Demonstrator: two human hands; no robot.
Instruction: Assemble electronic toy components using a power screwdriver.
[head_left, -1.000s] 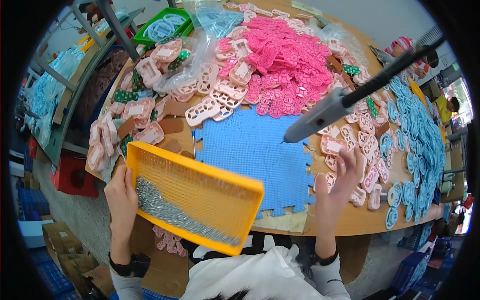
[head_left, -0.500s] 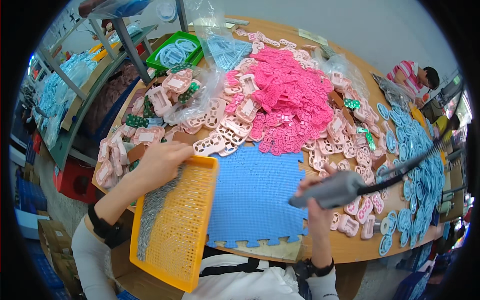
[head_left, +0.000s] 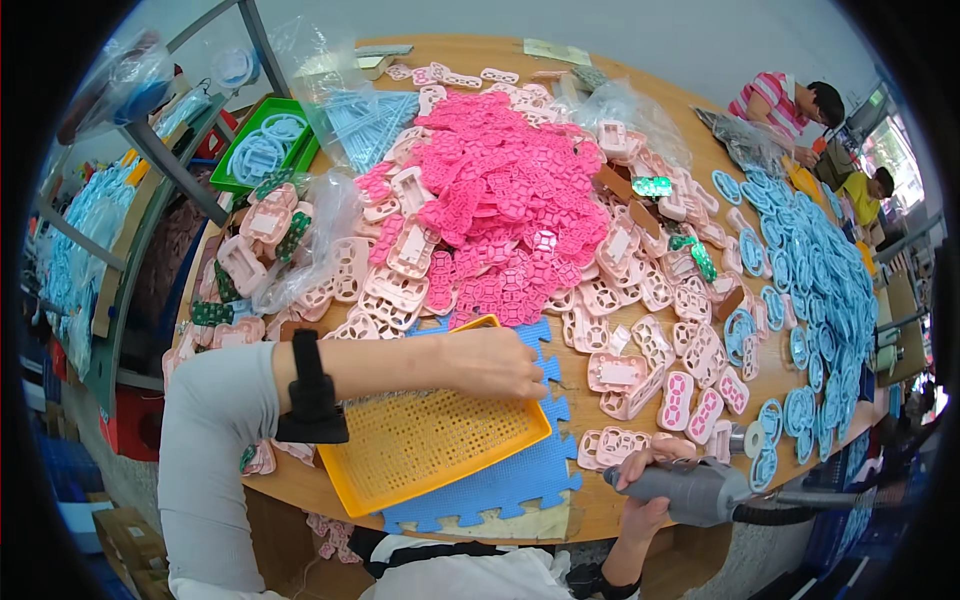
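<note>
My left arm reaches across a yellow perforated tray (head_left: pixel 430 445), and my left hand (head_left: pixel 492 363) is closed over the tray's far right rim; its fingertips are partly hidden. Small grey metal pieces, apparently screws (head_left: pixel 395 395), lie along the tray's far side, partly under my forearm. The tray rests over a blue foam mat (head_left: pixel 520 485) with an interlocking edge. At the right, near the table's front edge, my right hand (head_left: pixel 640 512) is wrapped round a grey electric screwdriver (head_left: pixel 690 490). Its black cable (head_left: pixel 780 514) runs off to the right.
Bright pink perforated plates (head_left: pixel 510 200) are heaped behind the mat. Pale pink casings (head_left: pixel 615 372) lie on both sides. Light blue oval parts (head_left: pixel 800 270) cover the table's right side. A green tray (head_left: pixel 265 150) stands far left. Two people work at the far right.
The tray has swung from upright at the left to lying slantwise over the mat, with my left hand moving right. My right hand has lowered the screwdriver toward the front edge.
</note>
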